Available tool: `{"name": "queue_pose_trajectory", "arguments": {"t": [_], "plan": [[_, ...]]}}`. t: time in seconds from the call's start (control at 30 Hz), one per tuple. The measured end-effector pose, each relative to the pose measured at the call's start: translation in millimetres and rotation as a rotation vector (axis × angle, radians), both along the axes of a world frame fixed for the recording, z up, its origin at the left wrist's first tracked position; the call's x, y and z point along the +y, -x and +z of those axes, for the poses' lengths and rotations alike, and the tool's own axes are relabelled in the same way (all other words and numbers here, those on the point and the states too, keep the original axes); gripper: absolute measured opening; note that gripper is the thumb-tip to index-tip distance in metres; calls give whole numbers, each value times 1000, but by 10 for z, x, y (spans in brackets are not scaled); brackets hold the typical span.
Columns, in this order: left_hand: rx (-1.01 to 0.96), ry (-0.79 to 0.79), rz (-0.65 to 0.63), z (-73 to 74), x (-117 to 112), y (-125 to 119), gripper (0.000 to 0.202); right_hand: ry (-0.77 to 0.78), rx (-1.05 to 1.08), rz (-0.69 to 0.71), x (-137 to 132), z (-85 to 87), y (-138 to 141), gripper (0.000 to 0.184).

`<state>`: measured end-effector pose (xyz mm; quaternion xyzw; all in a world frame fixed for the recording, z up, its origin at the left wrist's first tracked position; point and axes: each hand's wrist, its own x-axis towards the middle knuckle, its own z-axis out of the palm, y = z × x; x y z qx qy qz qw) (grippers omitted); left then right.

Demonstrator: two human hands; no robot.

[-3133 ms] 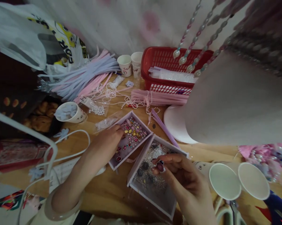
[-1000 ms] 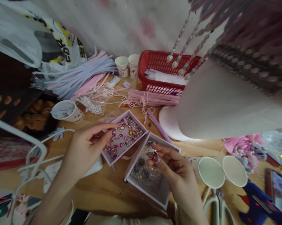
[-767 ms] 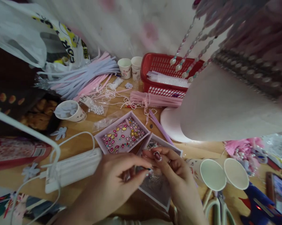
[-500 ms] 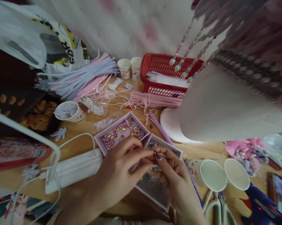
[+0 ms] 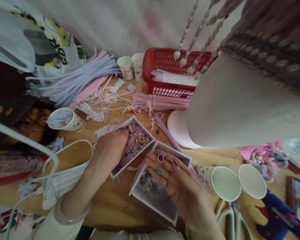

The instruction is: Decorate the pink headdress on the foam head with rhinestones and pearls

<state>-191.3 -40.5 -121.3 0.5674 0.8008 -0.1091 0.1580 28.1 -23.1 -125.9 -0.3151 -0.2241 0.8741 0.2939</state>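
Note:
My left hand (image 5: 111,148) is curled, fingers down, over a lilac box (image 5: 120,170) of pink, gold and pearl-like gems (image 5: 139,139). Its fingertips are mostly hidden, and I cannot make out what they hold. My right hand (image 5: 182,186) is turned palm up, its thumb near the index finger. On its fingers lie a blue oval rhinestone (image 5: 160,158) and a teal rhinestone (image 5: 159,171), both with sparkly rims. Beneath this hand stands a second lilac box (image 5: 153,211) with small clear and dark gems inside.
A white mannequin head (image 5: 214,110) with bead strands stands at right, a red basket (image 5: 150,78) behind. Paper cups (image 5: 226,185), scissors (image 5: 231,216) and a blue glue gun (image 5: 277,213) lie front right. A power strip (image 5: 62,183) and white cable are at left.
My hands were together over the boxes. My left hand has moved left to the gem box, while my right hand has turned palm up, showing both rhinestones.

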Motion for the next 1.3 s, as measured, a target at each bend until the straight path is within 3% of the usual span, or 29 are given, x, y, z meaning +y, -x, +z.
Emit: {"name": "queue_pose_trajectory", "arguments": {"t": [0.37,0.57,0.7,0.97,1.13,1.3], "plan": [[-158,-45,-27,-105,-25,158,30,15,72,26,23,-12,-15,24],[-67,7,61,95,-88,142,32,9,75,44,25,-21,-26,26],[116,46,74,221,-204,147,34,23,67,29,27,-20,-24,28],[111,130,-20,171,-32,-17,40,32,8,24,-1,-24,-53,29],[97,72,40,175,-108,74,37,39,-16,-9,-11,-53,-73,30],[151,171,12,216,-135,71,43,59,-34,40,18,11,-94,28]]}}
